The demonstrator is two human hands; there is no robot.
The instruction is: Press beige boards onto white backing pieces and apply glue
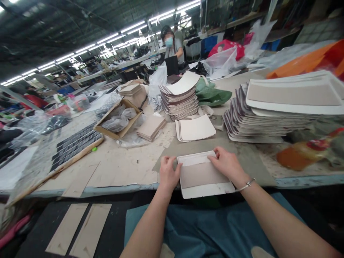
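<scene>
A flat white card piece with a wide grey-brown band [204, 175] lies at the near edge of the worktable. My left hand [168, 173] rests on its left edge with the fingers curled over the border. My right hand [228, 164] presses on the upper right corner, fingers bent at the top edge; a thin bangle sits on that wrist. Just beyond lies a small pile of like pieces [195, 128], their plain side up.
Tall stacks of the same card pieces stand at the right [271, 111] and centre back [179, 96]. A cardboard box with plastic bags [118, 120] and a tray of dark strips [76, 143] are at the left. A masked person [172, 46] works at the far end.
</scene>
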